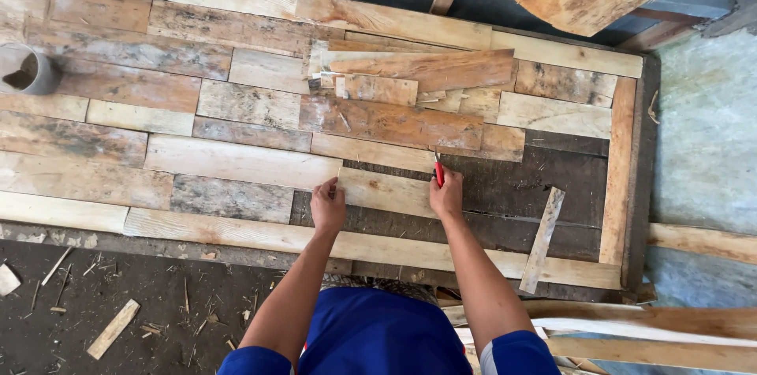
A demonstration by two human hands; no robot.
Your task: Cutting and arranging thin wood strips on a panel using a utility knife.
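A large wooden panel (236, 107) covered with a patchwork of reclaimed planks lies below me. My left hand (328, 205) presses down on the left end of a short pale plank (386, 190) laid into the patchwork. My right hand (446, 192) rests at that plank's right end and grips a red pencil (438, 172), its tip against the wood at the plank's edge. To the right of the plank the dark backing board (536, 178) is uncovered.
Loose plank offcuts (426, 71) are piled on the panel's upper middle. A thin strip (542, 239) lies tilted on the dark backing. A grey round container (27, 69) sits at the left edge. Long boards (631, 335) lie lower right; wood scraps litter the dark floor (110, 312).
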